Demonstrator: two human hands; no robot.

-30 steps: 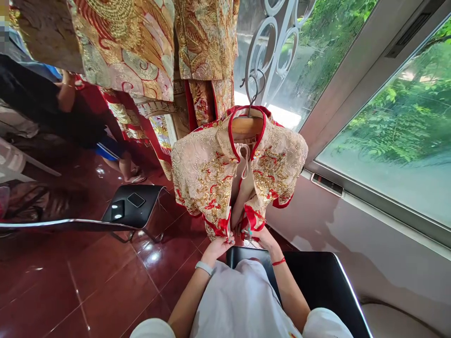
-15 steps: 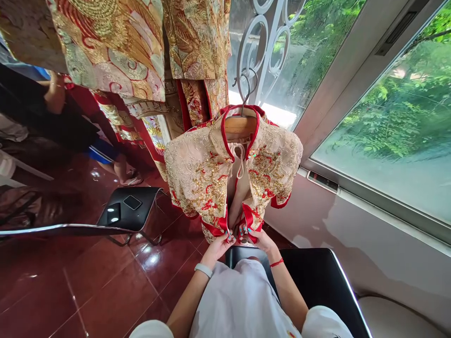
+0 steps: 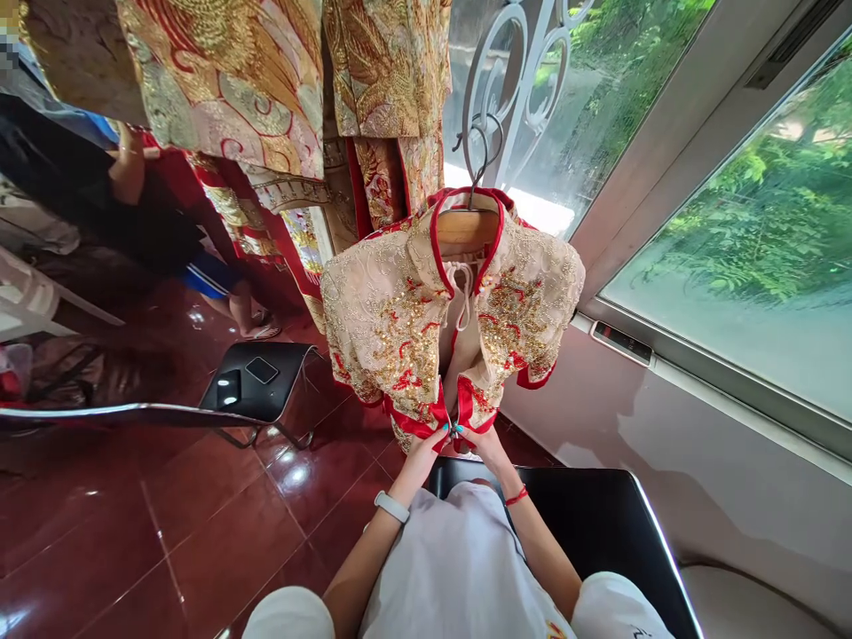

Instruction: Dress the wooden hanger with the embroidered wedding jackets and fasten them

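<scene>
At the bottom hem of the embroidered jacket (image 3: 413,328), hanging on a wooden hanger (image 3: 466,232) by the window, I have my left hand (image 3: 426,451) and right hand (image 3: 485,444) pinched shut on the two red-trimmed front edges, bringing them together. I judge I'm at the lowest fastening; closing it needs fine fingertip alignment. Behind, a black stool (image 3: 256,383) carries two phones (image 3: 261,369).

jacket (image 3: 399,328) on hanger (image 3: 466,232) | stool (image 3: 256,382) left | phones, apparently, on stool
</scene>
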